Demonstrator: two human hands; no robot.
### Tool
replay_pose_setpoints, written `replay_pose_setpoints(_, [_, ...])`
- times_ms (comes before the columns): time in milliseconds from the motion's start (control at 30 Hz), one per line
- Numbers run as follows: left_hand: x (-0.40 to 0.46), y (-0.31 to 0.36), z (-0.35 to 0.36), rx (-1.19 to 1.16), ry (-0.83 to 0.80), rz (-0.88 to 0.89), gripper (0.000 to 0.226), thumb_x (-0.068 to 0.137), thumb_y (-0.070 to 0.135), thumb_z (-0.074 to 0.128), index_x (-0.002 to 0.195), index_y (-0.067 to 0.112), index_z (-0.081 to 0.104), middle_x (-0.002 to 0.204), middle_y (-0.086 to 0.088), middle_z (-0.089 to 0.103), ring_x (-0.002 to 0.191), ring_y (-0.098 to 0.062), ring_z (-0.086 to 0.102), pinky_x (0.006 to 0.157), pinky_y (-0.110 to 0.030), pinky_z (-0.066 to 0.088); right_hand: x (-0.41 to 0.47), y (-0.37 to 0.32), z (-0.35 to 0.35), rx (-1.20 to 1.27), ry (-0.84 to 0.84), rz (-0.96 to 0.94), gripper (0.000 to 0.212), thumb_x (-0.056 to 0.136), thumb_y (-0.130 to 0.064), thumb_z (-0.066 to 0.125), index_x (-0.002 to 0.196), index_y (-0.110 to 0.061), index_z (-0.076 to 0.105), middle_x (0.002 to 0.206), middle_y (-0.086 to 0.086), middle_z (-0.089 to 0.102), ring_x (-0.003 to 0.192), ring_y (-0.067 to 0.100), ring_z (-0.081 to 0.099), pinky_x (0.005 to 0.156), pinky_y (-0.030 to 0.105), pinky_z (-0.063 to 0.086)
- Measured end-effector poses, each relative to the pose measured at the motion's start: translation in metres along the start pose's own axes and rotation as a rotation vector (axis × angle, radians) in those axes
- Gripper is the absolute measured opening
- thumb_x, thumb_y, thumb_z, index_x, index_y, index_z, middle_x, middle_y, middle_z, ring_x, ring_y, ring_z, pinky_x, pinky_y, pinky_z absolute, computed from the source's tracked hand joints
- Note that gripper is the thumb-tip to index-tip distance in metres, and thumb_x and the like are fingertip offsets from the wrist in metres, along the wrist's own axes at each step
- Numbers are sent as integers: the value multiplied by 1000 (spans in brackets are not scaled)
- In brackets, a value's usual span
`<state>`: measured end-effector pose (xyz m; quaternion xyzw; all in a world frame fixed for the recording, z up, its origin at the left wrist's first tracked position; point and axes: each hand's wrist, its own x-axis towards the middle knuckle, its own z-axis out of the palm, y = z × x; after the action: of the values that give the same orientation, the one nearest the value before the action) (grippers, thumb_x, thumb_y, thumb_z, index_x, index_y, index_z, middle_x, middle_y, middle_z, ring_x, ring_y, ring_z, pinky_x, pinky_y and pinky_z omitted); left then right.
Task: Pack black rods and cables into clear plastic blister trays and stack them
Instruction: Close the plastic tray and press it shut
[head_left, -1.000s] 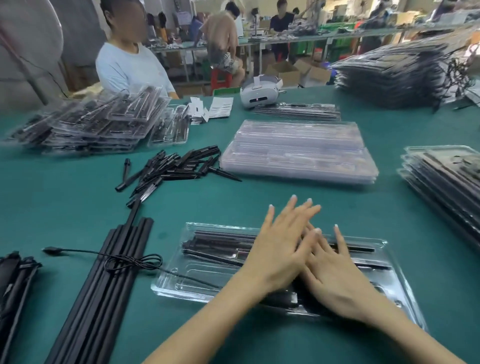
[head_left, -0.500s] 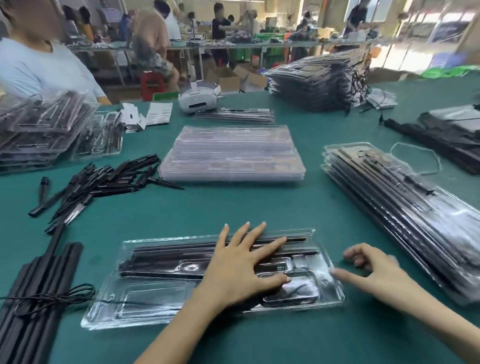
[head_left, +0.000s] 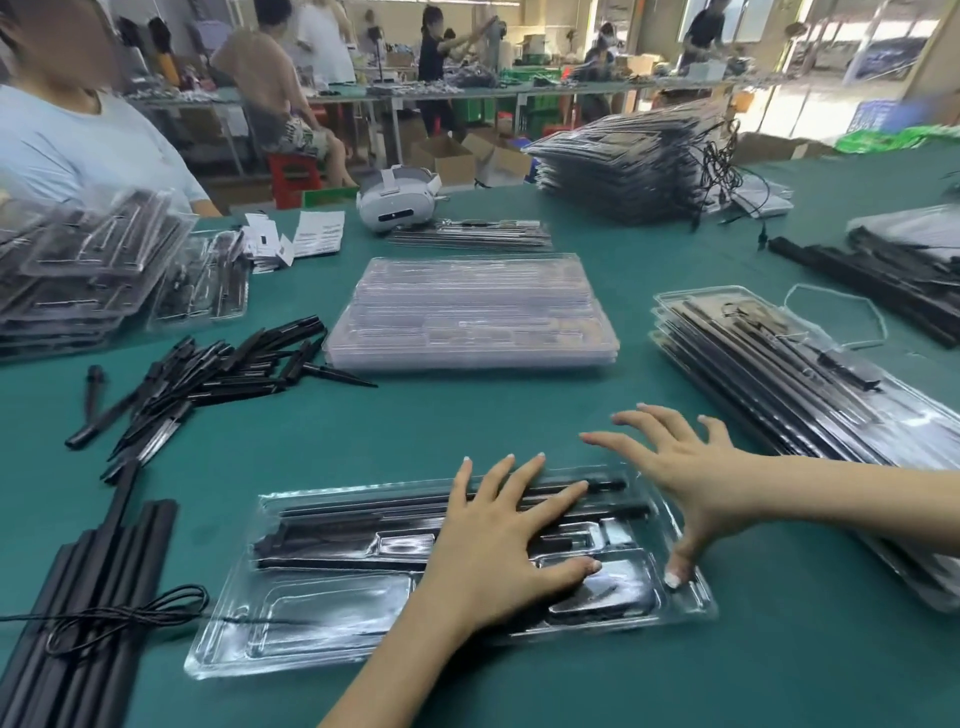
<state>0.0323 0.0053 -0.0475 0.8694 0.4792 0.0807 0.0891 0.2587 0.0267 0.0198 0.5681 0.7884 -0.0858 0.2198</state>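
Blister tray (head_left: 311, 631) near centre on green table (head_left: 467, 426), my left hand (head_left: 498, 556) flat on it, fingers spread, my right hand (head_left: 691, 478) splayed, thumb on right rim, gripping nothing.

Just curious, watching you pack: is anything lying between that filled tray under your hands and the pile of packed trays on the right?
Nothing visible. Only bare green table lies between the tray and the pile. The right hand is spread at the tray's right end; the left hand presses flat on it.

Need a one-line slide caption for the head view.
Left hand presses flat on a filled blister tray while the right hand spreads over its right end.
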Motion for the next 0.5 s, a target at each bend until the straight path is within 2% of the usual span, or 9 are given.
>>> replay_pose_setpoints(67, [1, -1, 2, 7, 7, 6, 69, 72, 85, 11, 137, 66, 1, 160, 12, 5, 147, -12, -2, 114, -46, -18, 5, -5, -5, -79, 13, -112, 153, 38, -64, 85, 127, -59, -39, 150, -14, -28, 140, 18, -30, 103, 74, 0])
replay_pose_setpoints(200, [0, 2, 1, 13, 16, 15, 72, 73, 83, 10, 141, 61, 5, 159, 6, 11, 147, -15, -1, 115, -47, -15, 12, -11, -9, -168, 54, -260, 155, 40, -56, 88, 130, -56, -38, 148, -18, -34, 139, 11, -31, 101, 77, 0])
replay_pose_setpoints(300, [1, 2, -1, 3, 1, 29, 75, 74, 81, 13, 144, 55, 8, 160, 5, 8, 147, -16, -5, 114, -50, -18, 11, -5, 0, -96, 65, -255, 153, 41, -55, 89, 133, -57, -34, 148, -21, -31, 140, 12, -27, 102, 78, 3])
replay_pose_setpoints(433, [20, 26, -6, -82, -58, 90, 74, 82, 70, 39, 146, 36, 21, 154, -11, 20, 146, -19, 4, 111, -53, -21, 14, -3, -2, -39, 6, -218, 153, 41, -56, 89, 127, -61, -37, 148, -22, -29, 141, 12, -26, 100, 79, 3])
replay_pose_setpoints(500, [25, 36, -5, -64, -75, 97, 76, 85, 67, 41, 147, 29, 21, 153, -13, 20, 146, -21, 3, 112, -53, -21, 16, -5, -6, -29, -37, -195, 153, 42, -53, 90, 127, -61, -37, 149, -20, -30, 142, 15, -25, 101, 79, 3])
